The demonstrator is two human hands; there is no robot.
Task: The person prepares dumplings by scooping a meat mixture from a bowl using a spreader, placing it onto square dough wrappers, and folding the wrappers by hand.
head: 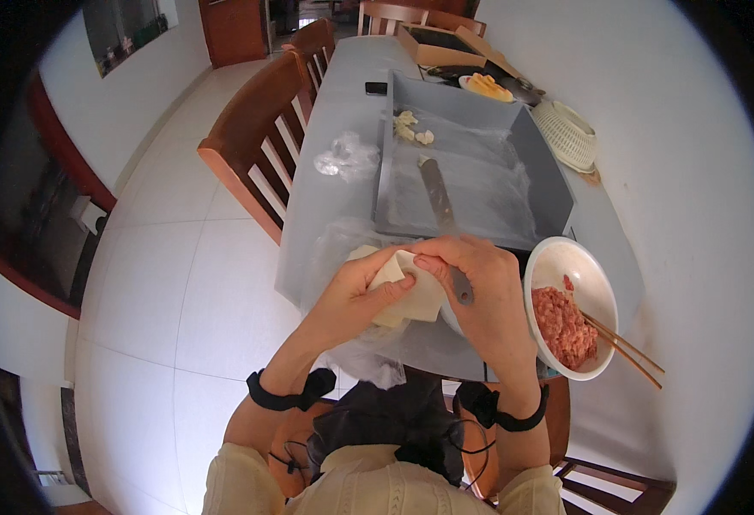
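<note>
My left hand [351,290] and my right hand [480,270] meet over the near end of the table, both gripping a pale, thin dough wrapper [423,297]. Its upper edge is folded over between my thumbs. A flat metal spreader [462,286] shows by my right palm; whether that hand holds it too, I cannot tell. More pale wrappers [361,252] lie behind and under my left hand on clear plastic. Right of my right hand stands a white bowl [576,264] of raw minced meat [560,328], with wooden chopsticks [628,351] resting in it.
Beyond my hands, a grey tray [383,161] lined with plastic film holds small folded dough pieces [406,125]. Crumpled plastic [348,156], a phone [376,88], a plate of yellow food [487,87], a woven basket [563,135] and a cardboard box [441,55] are around it. Chairs [261,135] line the left side.
</note>
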